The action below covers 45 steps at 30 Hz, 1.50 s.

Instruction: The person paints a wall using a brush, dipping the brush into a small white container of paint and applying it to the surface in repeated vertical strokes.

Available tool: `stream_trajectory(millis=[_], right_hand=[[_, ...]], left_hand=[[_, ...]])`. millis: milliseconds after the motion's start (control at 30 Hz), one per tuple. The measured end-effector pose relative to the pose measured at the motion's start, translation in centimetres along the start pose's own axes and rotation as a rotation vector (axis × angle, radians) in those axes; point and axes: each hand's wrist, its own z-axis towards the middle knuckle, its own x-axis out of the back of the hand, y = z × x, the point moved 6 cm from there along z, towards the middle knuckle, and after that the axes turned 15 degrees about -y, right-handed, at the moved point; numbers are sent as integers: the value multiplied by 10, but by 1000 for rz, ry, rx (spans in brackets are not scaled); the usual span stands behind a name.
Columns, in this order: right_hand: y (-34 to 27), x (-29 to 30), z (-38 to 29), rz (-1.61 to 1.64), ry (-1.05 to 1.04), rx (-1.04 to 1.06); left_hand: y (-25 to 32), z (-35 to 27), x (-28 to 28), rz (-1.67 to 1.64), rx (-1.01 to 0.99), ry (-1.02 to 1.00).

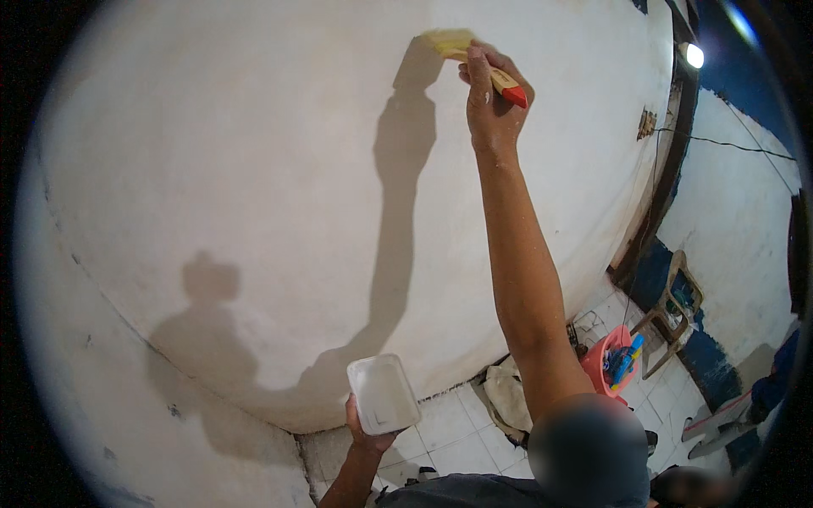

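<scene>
High against the pale wall [286, 178], my right hand [498, 95] grips a wide paintbrush [508, 86] by its wooden handle with a red end. The yellowish bristles meet the wall and look slightly blurred. Low in the view, my left hand [371, 432] holds a shallow white plastic tub [384, 394] by its side and underside. White material lies in the tub, as far as I can tell. Small white specks mark my right hand. Shadows of my arm, the brush and my head fall on the wall.
A pink bucket [597, 365] with blue and yellow things stands on the white tiled floor [444, 432]. A crumpled pale sack [508, 390] lies near the wall. At right are a wooden chair frame [679, 292], a hanging cable [718, 141] and a lit lamp [692, 56].
</scene>
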Motion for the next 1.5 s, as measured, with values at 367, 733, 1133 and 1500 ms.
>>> stream_trajectory(millis=[367,733,1133,1500], right_hand=[[58,55,-503,70,117,-955],[41,15,-53,-558,-99,-391],[73,46,-425,176,167,-912],[40,2,-114,-599,-200,-408]], left_hand=[[6,-6,6,2,-54,84],[3,-1,8,67,28,41],[4,7,-13,202,-45,149],[3,0,-3,136,-30,99]])
